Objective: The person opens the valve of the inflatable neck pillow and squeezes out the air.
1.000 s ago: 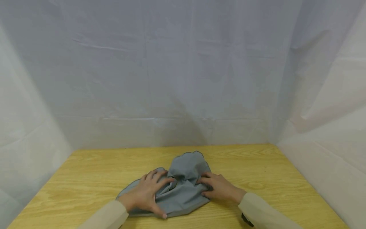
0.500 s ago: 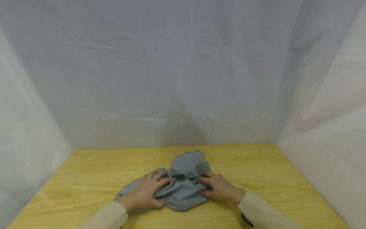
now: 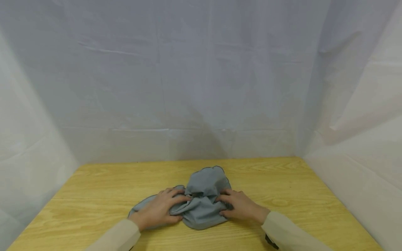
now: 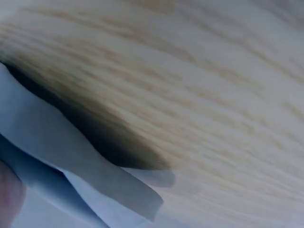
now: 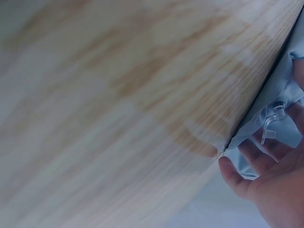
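Note:
A limp grey inflatable pillow [image 3: 205, 209] with a dark scalloped seam lies crumpled on the wooden table. My left hand [image 3: 159, 210] grips its left part, thumb drawn in toward the fingers with fabric bunched between them. At the right edge of the pillow, my right hand [image 3: 242, 207] holds the material with bent fingers. The right wrist view shows a clear plastic valve [image 5: 274, 121] on the pillow, close to the right fingers [image 5: 259, 159]. A folded edge of the pillow [image 4: 71, 142] fills the lower left of the left wrist view, where most of that hand is hidden.
The yellow wood-grain table [image 3: 276, 181] reaches back to a hanging pale sheet [image 3: 141, 87]. More white sheeting [image 3: 370, 146] rises along the right side, and another white sheet [image 3: 25, 139] along the left.
My left thumb has closed in toward the fingers, and the pillow's front left edge has been drawn up and bunched. The right hand has stayed almost still.

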A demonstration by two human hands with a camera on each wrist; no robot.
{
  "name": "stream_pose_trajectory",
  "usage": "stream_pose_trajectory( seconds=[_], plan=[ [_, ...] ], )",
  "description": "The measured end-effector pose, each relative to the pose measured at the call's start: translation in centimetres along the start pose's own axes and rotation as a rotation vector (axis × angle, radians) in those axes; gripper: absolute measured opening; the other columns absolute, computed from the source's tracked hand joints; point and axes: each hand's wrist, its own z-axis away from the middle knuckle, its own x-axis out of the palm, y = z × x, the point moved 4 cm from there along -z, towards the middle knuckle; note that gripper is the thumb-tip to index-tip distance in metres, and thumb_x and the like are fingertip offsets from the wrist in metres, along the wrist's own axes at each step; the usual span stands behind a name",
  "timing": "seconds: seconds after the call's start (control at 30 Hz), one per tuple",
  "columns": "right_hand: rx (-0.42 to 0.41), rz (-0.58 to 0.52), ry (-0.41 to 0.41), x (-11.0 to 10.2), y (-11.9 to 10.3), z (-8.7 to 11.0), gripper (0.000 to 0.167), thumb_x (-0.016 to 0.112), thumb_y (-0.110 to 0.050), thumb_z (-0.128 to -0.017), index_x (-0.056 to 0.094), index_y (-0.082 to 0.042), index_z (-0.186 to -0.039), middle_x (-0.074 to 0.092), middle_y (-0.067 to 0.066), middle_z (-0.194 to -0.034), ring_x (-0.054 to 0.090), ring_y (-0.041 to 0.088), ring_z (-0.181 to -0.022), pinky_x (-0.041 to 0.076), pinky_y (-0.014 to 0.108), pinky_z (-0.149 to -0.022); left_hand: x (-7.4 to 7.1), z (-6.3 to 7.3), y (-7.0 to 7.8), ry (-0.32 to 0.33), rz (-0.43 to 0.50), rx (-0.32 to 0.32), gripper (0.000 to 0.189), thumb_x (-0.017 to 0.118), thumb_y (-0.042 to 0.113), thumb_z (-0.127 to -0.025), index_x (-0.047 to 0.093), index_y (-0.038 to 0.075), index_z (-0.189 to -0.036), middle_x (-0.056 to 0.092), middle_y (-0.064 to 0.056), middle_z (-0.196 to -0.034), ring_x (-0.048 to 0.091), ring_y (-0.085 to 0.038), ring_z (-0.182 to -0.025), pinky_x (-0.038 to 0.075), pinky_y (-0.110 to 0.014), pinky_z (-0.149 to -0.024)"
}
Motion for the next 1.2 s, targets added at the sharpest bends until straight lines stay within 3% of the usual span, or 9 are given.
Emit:
stream_pose_trajectory(
  seconds=[0.27,0.47,0.67,0.8,0.93,1.2],
  plan=[
    [0.001,-0.006,0.000,-0.1,0.0,0.1,0.036,0.062,-0.038,-0.085,0.058,-0.022,-0.117,0.051,0.010,-0.124,0.056,0.029,-0.106,0.044,0.050,-0.081,0.2,-0.1,-0.3,0.006,0.024,-0.001,0.056,0.065,0.046,-0.080,0.044,0.038,-0.131,0.031,-0.009,-0.143,0.043,-0.032,-0.121,0.038,-0.055,-0.090],
    [-0.008,-0.007,0.005,-0.1,0.0,0.1,0.036,0.063,-0.037,-0.085,0.058,-0.022,-0.117,0.052,0.009,-0.123,0.056,0.028,-0.105,0.045,0.049,-0.080,0.1,-0.4,-0.2,0.008,0.008,-0.005,0.077,0.067,0.048,-0.077,0.025,0.038,-0.141,0.010,-0.006,-0.152,0.047,-0.033,-0.117,0.043,-0.054,-0.084],
    [-0.010,-0.024,0.007,0.0,0.1,0.2,0.036,0.063,-0.037,-0.085,0.058,-0.021,-0.117,0.052,0.009,-0.123,0.057,0.028,-0.105,0.045,0.049,-0.080,-0.1,-1.0,0.2,-0.077,-0.010,0.057,0.089,0.068,0.043,-0.077,0.012,0.035,-0.146,-0.003,0.002,-0.155,0.049,-0.032,-0.108,0.043,-0.051,-0.077],
    [0.007,-0.018,-0.004,0.4,0.5,0.1,0.037,0.063,-0.039,-0.084,0.058,-0.023,-0.117,0.051,0.006,-0.124,0.056,0.027,-0.106,0.044,0.048,-0.080,-0.2,-1.5,0.2,-0.154,-0.045,0.032,0.092,0.066,0.044,-0.077,0.006,0.038,-0.146,-0.008,0.007,-0.155,0.049,-0.031,-0.104,0.043,-0.052,-0.076],
    [0.027,-0.016,-0.017,0.7,0.7,0.0,0.038,0.063,-0.041,-0.083,0.058,-0.025,-0.117,0.051,0.005,-0.124,0.055,0.027,-0.107,0.043,0.048,-0.081,-0.3,-1.7,0.2,-0.193,-0.089,0.002,0.092,0.065,0.049,-0.076,0.004,0.041,-0.145,-0.007,0.008,-0.155,0.048,-0.032,-0.107,0.043,-0.054,-0.078],
    [0.013,-0.013,-0.007,0.5,0.6,0.1,0.037,0.062,-0.040,-0.084,0.058,-0.024,-0.117,0.051,0.007,-0.124,0.055,0.027,-0.106,0.043,0.049,-0.080,-0.2,-1.8,0.0,-0.198,-0.099,-0.037,0.091,0.064,0.052,-0.076,0.005,0.042,-0.145,0.014,0.007,-0.152,0.044,-0.030,-0.112,0.040,-0.054,-0.083]
  ],
)
